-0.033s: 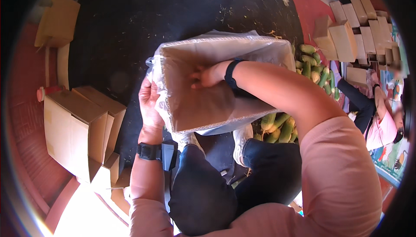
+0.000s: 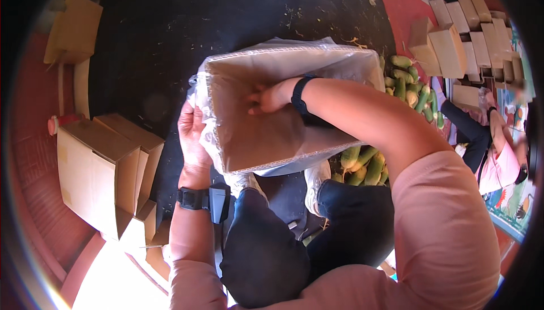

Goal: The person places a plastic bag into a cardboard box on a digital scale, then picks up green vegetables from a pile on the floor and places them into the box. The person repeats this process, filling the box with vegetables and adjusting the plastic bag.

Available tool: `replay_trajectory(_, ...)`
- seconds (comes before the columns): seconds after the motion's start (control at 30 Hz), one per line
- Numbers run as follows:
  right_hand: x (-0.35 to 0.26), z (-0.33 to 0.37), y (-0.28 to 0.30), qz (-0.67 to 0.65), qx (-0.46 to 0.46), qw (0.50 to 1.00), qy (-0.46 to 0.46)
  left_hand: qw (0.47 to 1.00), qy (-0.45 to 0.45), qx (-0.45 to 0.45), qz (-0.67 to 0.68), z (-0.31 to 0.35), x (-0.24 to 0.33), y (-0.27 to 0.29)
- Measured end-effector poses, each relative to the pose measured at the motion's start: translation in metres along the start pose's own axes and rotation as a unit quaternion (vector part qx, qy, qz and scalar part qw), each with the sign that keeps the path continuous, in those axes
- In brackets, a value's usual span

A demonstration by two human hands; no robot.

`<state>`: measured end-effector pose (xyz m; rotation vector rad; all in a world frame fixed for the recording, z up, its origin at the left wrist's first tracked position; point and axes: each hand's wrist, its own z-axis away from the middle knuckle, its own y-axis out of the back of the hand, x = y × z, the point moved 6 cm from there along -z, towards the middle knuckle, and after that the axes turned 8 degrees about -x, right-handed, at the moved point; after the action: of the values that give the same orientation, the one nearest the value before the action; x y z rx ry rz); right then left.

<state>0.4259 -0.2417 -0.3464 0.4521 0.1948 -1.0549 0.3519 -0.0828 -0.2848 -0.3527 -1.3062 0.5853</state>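
A cardboard box (image 2: 255, 140) lined with a clear plastic bag (image 2: 207, 123) is tilted open in front of me, above my shoes. The bag's edge is folded over the rim. My left hand (image 2: 191, 134) grips the bag and the box's left wall from outside. Inside the box is my right hand (image 2: 272, 98), its bent fingers apart and near the left inner wall, with nothing visible in them. Large green and yellow cucumbers (image 2: 371, 168) lie to the right of the box, more of them behind my right arm.
Folded cartons (image 2: 102, 162) stand on the left, and another carton (image 2: 73, 29) is farther back. Stacked boxes (image 2: 476, 32) fill the far right. A person in a pink top (image 2: 498, 165) sits at the right edge. Dark sheeting (image 2: 243, 9) covers the floor.
The box and both hands have shifted very slightly left. Both hands keep the same positions on and in it.
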Motion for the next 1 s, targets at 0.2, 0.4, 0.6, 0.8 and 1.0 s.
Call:
replay_trajectory(0.2,-0.005,0.024,0.008,0.061,-0.006,0.994,-0.091,0.999,-0.011,0.034,-0.015,-0.002,0.014,0.006)
replay_trajectory(0.4,-0.016,0.025,0.017,0.095,0.016,0.995,-0.019,1.0,-0.004,0.008,-0.006,-0.001,0.001,0.014)
replay_trajectory(0.6,0.01,0.019,-0.018,0.002,-0.023,0.998,-0.06,0.999,-0.001,-0.031,0.026,0.004,0.003,0.001)
replay_trajectory(0.8,0.013,0.006,-0.034,0.059,0.038,0.987,-0.144,0.994,-0.001,-0.048,0.094,0.005,0.007,-0.012)
replay_trajectory(1.0,-0.002,0.114,0.005,-0.112,0.029,0.986,0.124,0.999,0.012,-0.018,-0.047,0.017,0.005,-0.006)
